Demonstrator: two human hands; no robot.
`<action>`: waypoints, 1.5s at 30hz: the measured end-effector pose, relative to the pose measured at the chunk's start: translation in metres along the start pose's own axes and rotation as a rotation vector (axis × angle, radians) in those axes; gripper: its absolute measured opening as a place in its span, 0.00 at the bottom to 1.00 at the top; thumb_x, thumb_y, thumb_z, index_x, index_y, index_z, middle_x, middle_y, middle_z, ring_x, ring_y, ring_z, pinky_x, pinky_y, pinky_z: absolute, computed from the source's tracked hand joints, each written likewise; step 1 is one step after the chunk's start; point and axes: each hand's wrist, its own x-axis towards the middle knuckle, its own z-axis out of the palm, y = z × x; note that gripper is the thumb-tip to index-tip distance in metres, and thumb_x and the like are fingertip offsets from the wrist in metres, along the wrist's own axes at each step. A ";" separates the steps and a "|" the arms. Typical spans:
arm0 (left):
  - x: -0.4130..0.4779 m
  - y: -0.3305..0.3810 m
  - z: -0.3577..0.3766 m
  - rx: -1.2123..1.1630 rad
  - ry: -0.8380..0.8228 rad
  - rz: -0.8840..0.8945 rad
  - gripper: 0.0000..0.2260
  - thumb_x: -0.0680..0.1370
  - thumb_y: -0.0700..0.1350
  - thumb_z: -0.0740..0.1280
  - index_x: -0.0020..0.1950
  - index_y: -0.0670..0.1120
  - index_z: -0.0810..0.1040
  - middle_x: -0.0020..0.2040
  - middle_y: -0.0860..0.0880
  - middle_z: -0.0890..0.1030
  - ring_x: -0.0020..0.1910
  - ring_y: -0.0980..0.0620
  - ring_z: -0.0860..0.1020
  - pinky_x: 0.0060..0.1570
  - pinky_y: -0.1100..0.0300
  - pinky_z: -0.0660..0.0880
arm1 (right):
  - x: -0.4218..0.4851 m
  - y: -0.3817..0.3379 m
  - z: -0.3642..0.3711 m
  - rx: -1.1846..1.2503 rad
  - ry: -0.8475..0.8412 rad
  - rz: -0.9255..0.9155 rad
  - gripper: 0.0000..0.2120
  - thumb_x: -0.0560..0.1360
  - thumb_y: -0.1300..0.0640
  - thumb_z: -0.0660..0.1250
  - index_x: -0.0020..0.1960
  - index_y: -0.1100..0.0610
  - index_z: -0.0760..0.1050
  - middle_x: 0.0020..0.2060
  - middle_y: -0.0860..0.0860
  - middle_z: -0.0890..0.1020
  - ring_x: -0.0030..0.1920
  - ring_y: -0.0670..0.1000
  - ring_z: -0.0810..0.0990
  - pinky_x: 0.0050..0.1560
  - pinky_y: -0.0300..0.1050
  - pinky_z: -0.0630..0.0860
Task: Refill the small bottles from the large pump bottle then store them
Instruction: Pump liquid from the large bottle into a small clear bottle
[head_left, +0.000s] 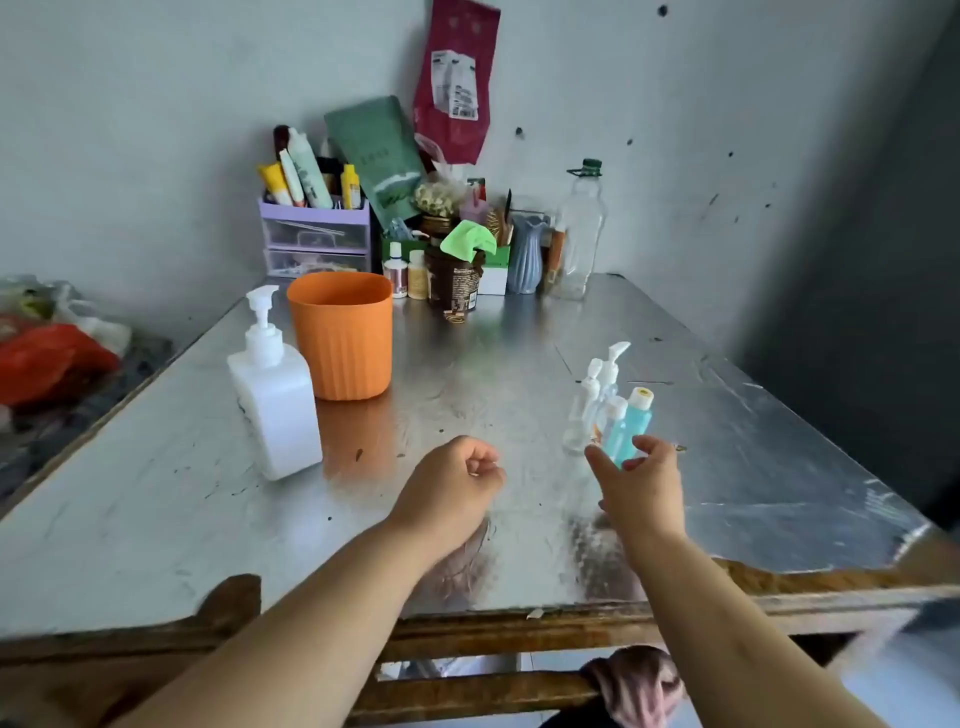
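Nearby, small bottles (608, 410); tubes (306, 171) in purple organizer (317, 234).

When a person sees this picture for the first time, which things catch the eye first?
The orange ribbed plastic cup stands out first, left of centre on the shiny metal table, with the white square pump bottle beside it. To the right, the right hand reaches for a cluster of small clear and blue bottles.
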 end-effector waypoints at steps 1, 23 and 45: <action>0.000 0.001 0.001 -0.002 0.001 0.003 0.09 0.79 0.47 0.66 0.59 0.49 0.78 0.48 0.59 0.77 0.48 0.61 0.75 0.45 0.70 0.69 | -0.001 -0.003 0.000 -0.015 -0.017 0.013 0.31 0.70 0.44 0.72 0.66 0.52 0.64 0.53 0.52 0.77 0.48 0.56 0.81 0.51 0.57 0.80; 0.021 -0.041 -0.041 -0.304 -0.092 0.019 0.27 0.69 0.58 0.75 0.66 0.54 0.75 0.61 0.57 0.81 0.63 0.61 0.76 0.66 0.55 0.72 | -0.044 -0.036 0.073 -0.168 -0.492 -0.288 0.13 0.69 0.42 0.70 0.50 0.45 0.73 0.28 0.46 0.77 0.30 0.46 0.79 0.31 0.42 0.75; 0.036 -0.083 -0.055 -0.451 0.189 0.017 0.19 0.68 0.59 0.73 0.57 0.58 0.77 0.54 0.53 0.83 0.57 0.54 0.81 0.60 0.44 0.76 | -0.033 -0.101 0.116 -0.001 -0.716 -0.378 0.09 0.76 0.53 0.69 0.55 0.45 0.79 0.46 0.43 0.81 0.43 0.36 0.78 0.47 0.29 0.72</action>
